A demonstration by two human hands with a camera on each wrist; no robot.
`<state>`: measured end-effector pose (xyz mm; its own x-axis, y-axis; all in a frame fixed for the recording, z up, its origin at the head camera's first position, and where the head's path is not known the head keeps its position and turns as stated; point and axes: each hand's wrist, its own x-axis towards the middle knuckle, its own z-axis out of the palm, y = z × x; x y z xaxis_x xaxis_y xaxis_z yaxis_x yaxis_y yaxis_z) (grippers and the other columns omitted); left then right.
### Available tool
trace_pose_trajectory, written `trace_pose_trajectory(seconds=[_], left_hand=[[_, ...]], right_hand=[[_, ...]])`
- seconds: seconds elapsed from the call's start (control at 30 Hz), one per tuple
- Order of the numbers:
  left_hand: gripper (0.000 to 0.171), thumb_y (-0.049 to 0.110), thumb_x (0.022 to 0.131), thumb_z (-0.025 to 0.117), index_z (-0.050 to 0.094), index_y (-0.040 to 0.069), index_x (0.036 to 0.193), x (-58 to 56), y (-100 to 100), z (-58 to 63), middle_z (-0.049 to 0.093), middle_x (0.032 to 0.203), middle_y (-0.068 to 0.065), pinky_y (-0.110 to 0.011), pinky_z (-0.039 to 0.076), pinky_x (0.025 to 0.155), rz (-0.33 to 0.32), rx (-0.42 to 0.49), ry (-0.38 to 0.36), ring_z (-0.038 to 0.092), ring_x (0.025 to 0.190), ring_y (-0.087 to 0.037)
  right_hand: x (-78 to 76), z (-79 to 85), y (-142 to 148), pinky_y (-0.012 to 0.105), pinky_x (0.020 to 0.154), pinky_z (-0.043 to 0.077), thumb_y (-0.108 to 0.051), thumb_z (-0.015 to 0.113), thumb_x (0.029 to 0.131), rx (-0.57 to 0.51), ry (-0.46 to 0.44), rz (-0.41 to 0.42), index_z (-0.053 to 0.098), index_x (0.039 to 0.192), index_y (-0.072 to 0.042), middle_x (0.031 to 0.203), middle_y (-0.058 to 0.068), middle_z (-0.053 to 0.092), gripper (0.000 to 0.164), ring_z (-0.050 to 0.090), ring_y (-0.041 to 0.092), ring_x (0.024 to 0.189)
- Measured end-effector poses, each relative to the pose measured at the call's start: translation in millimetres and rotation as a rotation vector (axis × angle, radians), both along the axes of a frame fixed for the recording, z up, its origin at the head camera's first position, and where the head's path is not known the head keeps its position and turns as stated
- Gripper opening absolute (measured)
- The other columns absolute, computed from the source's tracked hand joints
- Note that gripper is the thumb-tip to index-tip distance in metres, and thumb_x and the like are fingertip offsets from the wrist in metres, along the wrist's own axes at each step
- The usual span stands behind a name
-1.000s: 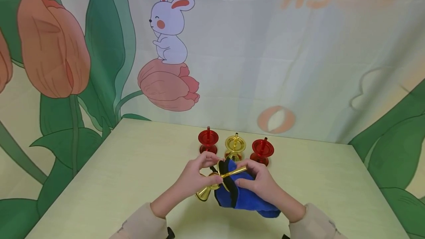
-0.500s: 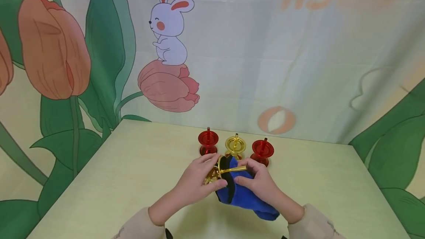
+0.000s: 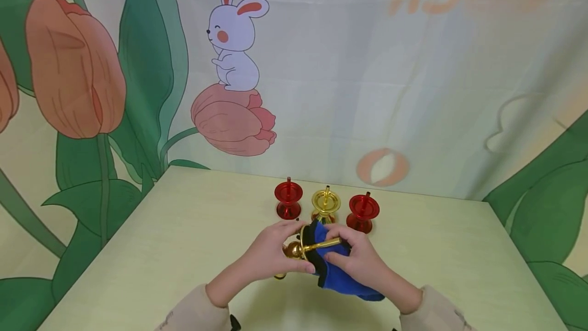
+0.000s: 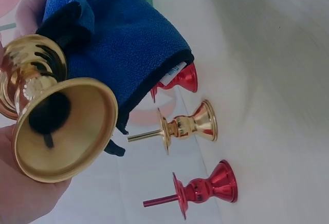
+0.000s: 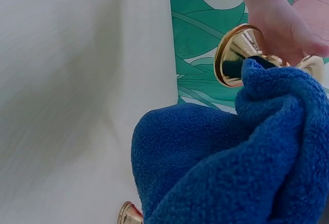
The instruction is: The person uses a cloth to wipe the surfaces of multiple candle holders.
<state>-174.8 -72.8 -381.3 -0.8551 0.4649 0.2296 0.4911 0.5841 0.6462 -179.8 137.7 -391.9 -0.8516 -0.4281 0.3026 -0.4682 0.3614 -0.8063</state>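
Note:
My left hand [image 3: 266, 255] grips a gold candlestick [image 3: 295, 250] at its dish, with the thumb below and the fingers above. The candlestick is tipped over, its thin stem pointing right; in the left wrist view its hollow base [image 4: 79, 131] faces the camera. A blue cloth [image 3: 346, 281] with a black border is pinched in my right hand [image 3: 363, 258], bunched against the dish's right side. Its loose end hangs toward the lower right. In the right wrist view the blue cloth [image 5: 231, 157] hides my right fingers and much of the candlestick.
Behind the hands a red candlestick [image 3: 288, 198], a gold candlestick [image 3: 325, 201] and another red candlestick [image 3: 364, 208] stand upright in a row on the pale table [image 3: 206, 208]. A printed curtain [image 3: 312, 65] hangs at the table's back edge.
The held candlestick has turned and shifted within my left hand, whose fingers reach further round the dish than a second ago. The cloth moved slightly against the dish. The standing candlesticks stayed put.

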Motion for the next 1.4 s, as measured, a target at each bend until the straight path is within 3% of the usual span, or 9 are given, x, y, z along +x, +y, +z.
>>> trace_pose_trajectory(seconds=[0.17, 0.43, 0.6, 0.7, 0.9, 1.03, 1.13, 1.27, 1.4], left_hand=[[0.069, 0.046, 0.066, 0.072, 0.049, 0.018, 0.124, -3.6, -3.4, -4.6, 0.054, 0.121, 0.0, -0.019, 0.049, 0.07, -0.037, 0.096, -0.12, 0.052, 0.109, -0.019], [0.064, 0.038, 0.068, 0.074, 0.049, 0.015, 0.123, -5.5, -7.1, -13.9, 0.059, 0.116, -0.002, -0.019, 0.051, 0.068, -0.029, 0.256, -0.231, 0.052, 0.113, -0.027], [0.068, 0.042, 0.065, 0.074, 0.048, 0.017, 0.123, -3.0, -5.3, -19.6, 0.06, 0.115, -0.003, -0.029, 0.05, 0.076, 0.093, 0.28, -0.212, 0.053, 0.109, -0.027], [0.065, 0.039, 0.065, 0.075, 0.048, 0.021, 0.122, -2.7, -4.1, -21.8, 0.062, 0.109, -0.002, -0.03, 0.05, 0.076, 0.192, 0.366, -0.218, 0.053, 0.103, -0.023], [0.067, 0.033, 0.066, 0.076, 0.046, 0.018, 0.124, -4.3, -3.0, -23.9, 0.063, 0.106, -0.005, -0.021, 0.051, 0.072, 0.313, 0.571, -0.196, 0.057, 0.096, -0.018], [0.066, 0.031, 0.069, 0.074, 0.044, 0.015, 0.126, -5.3, -0.5, -23.7, 0.063, 0.11, -0.004, -0.024, 0.051, 0.075, 0.33, 0.613, -0.18, 0.057, 0.095, -0.019], [0.065, 0.03, 0.071, 0.073, 0.043, 0.013, 0.126, -5.3, 2.0, -23.2, 0.062, 0.112, -0.005, -0.025, 0.05, 0.077, 0.326, 0.633, -0.174, 0.056, 0.096, -0.02], [0.062, 0.026, 0.072, 0.072, 0.041, 0.013, 0.124, -5.6, 4.9, -23.2, 0.062, 0.11, -0.006, -0.024, 0.05, 0.076, 0.318, 0.687, -0.167, 0.055, 0.096, -0.019], [0.06, 0.022, 0.074, 0.071, 0.04, 0.014, 0.123, -4.8, 7.7, -23.4, 0.061, 0.111, -0.007, -0.026, 0.05, 0.077, 0.295, 0.717, -0.168, 0.054, 0.097, -0.02]], right_hand=[[-0.2, -1.8, -2.1, 0.045, 0.086, 0.046, 0.002, 0.065, 0.073, 0.012, 0.064, -0.007, 0.056, 0.083, -0.012, 0.111, 0.016, 0.061, 0.019, 0.058, 0.031, 0.101], [-3.7, -6.4, -6.0, 0.044, 0.086, 0.046, 0.003, 0.064, 0.074, -0.046, 0.031, -0.108, 0.055, 0.082, -0.009, 0.105, 0.014, 0.063, 0.017, 0.059, 0.029, 0.101], [-11.5, -13.4, -2.9, 0.031, 0.088, 0.047, 0.003, 0.063, 0.076, -0.157, -0.04, -0.18, 0.052, 0.087, -0.004, 0.099, 0.011, 0.063, 0.017, 0.059, 0.022, 0.098], [-14.9, -15.0, -0.9, 0.022, 0.085, 0.045, 0.001, 0.061, 0.078, -0.208, -0.125, -0.224, 0.051, 0.092, -0.002, 0.1, 0.013, 0.062, 0.018, 0.058, 0.017, 0.094], [-15.5, -14.0, -1.1, 0.033, 0.091, 0.045, 0.001, 0.058, 0.081, -0.24, -0.258, -0.271, 0.051, 0.112, -0.003, 0.114, 0.015, 0.059, 0.032, 0.058, 0.02, 0.102], [-12.0, -14.3, -4.5, 0.026, 0.088, 0.046, -0.001, 0.057, 0.082, -0.241, -0.296, -0.252, 0.055, 0.114, -0.003, 0.11, 0.015, 0.061, 0.032, 0.06, 0.014, 0.095], [-6.6, -15.5, -7.8, 0.018, 0.082, 0.045, -0.002, 0.057, 0.082, -0.244, -0.288, -0.178, 0.055, 0.112, 0.0, 0.108, 0.019, 0.061, 0.03, 0.06, 0.006, 0.089], [0.0, -15.9, -11.9, 0.017, 0.083, 0.045, -0.003, 0.058, 0.082, -0.247, -0.259, -0.07, 0.054, 0.112, 0.004, 0.109, 0.022, 0.06, 0.031, 0.058, 0.002, 0.09], [5.4, -14.4, -15.7, 0.017, 0.083, 0.045, -0.003, 0.059, 0.081, -0.248, -0.232, -0.024, 0.054, 0.11, 0.006, 0.107, 0.023, 0.06, 0.031, 0.058, 0.001, 0.089]])
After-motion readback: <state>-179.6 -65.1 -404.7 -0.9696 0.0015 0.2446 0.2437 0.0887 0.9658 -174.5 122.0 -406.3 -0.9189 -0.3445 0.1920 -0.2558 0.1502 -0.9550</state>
